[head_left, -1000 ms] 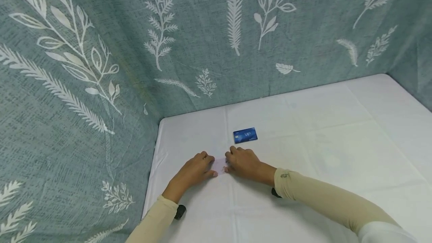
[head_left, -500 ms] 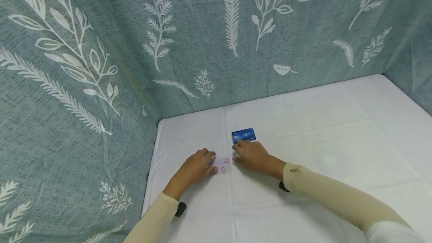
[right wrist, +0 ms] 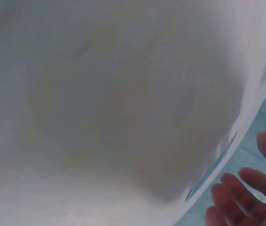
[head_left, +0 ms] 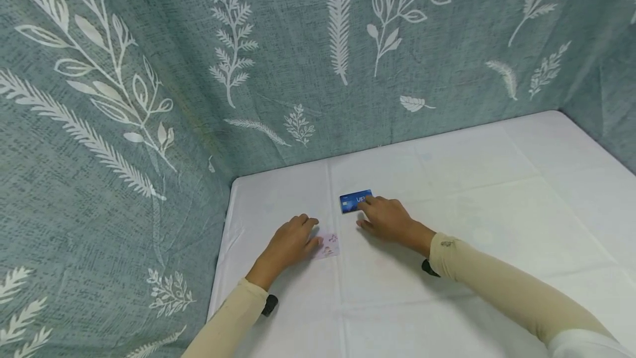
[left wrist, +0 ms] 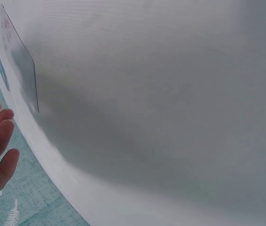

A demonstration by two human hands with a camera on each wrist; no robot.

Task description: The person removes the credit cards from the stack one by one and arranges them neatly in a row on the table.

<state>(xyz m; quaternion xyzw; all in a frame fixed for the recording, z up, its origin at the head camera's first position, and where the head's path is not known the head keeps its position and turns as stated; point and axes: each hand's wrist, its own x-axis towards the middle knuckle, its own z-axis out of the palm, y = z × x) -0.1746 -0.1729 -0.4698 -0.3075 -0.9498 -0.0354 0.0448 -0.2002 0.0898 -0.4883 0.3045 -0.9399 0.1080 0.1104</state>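
Observation:
A pale pink translucent card with a small printed pattern lies on the white cloth. My left hand is beside its left end, thumb overlapping the card's edge in the head view. The left wrist view shows loosely bent fingers with nothing between them, near the card. Farther back lies a blue card marked VIP, with a chip. Over its lower right corner hover the fingertips of my right hand. From the right wrist, those fingers appear spread and holding nothing, close to the blue card's edge.
A white cloth with fold creases covers the table. Behind and to the left hangs a green-blue curtain with white leaf patterns, meeting the table's edges. Dark wrist devices show under both forearms.
Both hands have let go of the pink card, which stays on the cloth. My right hand has moved right and back to the blue card; my left has barely moved.

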